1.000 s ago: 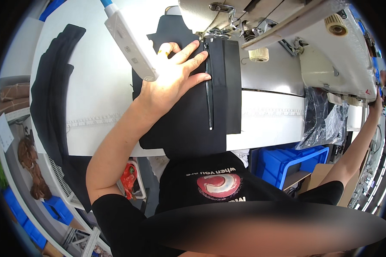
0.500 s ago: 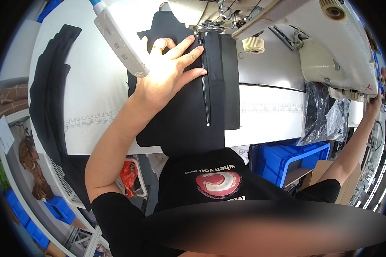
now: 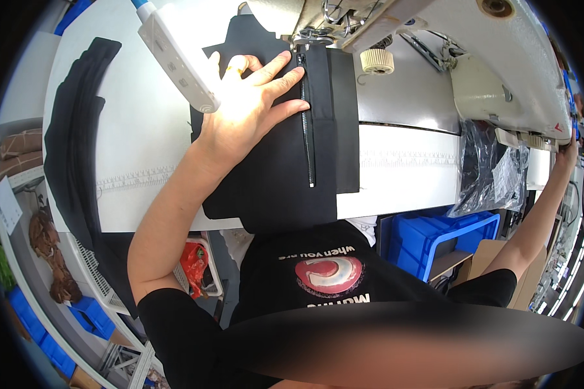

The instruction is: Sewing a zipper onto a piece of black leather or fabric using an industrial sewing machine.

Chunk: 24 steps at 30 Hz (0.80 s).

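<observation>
My left hand (image 3: pixel 250 107) lies flat with spread fingers on a black fabric piece (image 3: pixel 259 188). Its fingertips press beside a black zipper (image 3: pixel 307 142) that runs lengthwise along the cloth. The far end of the zipper and cloth lies by the presser foot (image 3: pixel 313 37) of a white sewing machine (image 3: pixel 493 91). Over at the far right, my right hand (image 3: pixel 568 154) reaches up to the end of the machine head. Its fingers are mostly hidden there, so their grip does not show.
A white stick-shaped device (image 3: pixel 175 61) hangs over the left of the table. Long black fabric strips (image 3: pixel 74 136) drape over the table's left edge. At the right lie a clear plastic bag (image 3: pixel 493 172) with dark contents and, below it, a blue crate (image 3: pixel 428 240).
The whole view has shifted slightly. Both hands hold their places, the left on the cloth and the right at the machine's end; no clear movement of the cloth shows.
</observation>
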Motion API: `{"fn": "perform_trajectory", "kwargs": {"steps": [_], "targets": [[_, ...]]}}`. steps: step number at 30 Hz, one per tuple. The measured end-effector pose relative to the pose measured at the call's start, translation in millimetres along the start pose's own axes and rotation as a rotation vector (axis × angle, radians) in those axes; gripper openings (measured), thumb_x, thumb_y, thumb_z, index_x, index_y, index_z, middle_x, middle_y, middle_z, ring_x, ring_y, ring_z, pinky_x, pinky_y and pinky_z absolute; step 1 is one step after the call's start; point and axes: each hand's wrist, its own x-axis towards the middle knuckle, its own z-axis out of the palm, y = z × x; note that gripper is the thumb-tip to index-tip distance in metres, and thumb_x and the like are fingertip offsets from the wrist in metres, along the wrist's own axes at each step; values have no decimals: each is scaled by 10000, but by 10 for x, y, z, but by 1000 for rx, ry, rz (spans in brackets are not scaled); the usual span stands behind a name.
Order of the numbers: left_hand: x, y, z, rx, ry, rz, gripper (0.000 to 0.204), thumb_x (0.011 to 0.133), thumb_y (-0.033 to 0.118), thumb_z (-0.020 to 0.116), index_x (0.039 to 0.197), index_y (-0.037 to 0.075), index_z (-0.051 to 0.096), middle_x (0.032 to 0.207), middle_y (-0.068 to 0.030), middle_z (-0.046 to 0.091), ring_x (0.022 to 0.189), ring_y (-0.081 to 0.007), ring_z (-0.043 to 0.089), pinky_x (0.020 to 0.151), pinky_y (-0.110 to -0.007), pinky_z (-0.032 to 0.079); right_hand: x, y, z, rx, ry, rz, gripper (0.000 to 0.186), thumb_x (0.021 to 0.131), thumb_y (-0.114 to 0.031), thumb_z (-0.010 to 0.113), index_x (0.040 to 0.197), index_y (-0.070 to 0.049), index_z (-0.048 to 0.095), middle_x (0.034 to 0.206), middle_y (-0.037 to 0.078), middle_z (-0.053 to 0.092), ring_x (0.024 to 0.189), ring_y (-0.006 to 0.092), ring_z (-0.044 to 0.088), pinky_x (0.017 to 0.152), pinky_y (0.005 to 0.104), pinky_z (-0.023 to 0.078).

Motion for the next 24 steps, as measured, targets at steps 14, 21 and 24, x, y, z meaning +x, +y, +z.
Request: {"fn": "perform_trajectory", "kwargs": {"steps": [14,21,24], "targets": [[-9,-35,57,-68,111,67,474,702,398,799,1095,162,676,1128,-7,689,915,-225,560,931,-434,374,-476,424,67,139,284,-306,413,970,-267,570,1206,73,572,1135,168,644,1072,275,620,932,413,509],[-8,-17,36,-38,88,57,436,712,396,792,1060,153,692,1128,-8,690,915,-226,555,935,-435,372,-3700,401,1777,-1003,-731,-960,340,898,-133,635,1209,0,594,1242,144,602,1108,264,602,950,389,464],[-11,-10,36,-60,45,31,451,718,401,785,1080,147,692,1142,-9,687,922,-225,550,939,-442,370,-4250,955,2580,-574,-1225,-968,395,911,-265,632,1234,-44,576,1307,132,553,1187,320,506,978,413,413]]}}
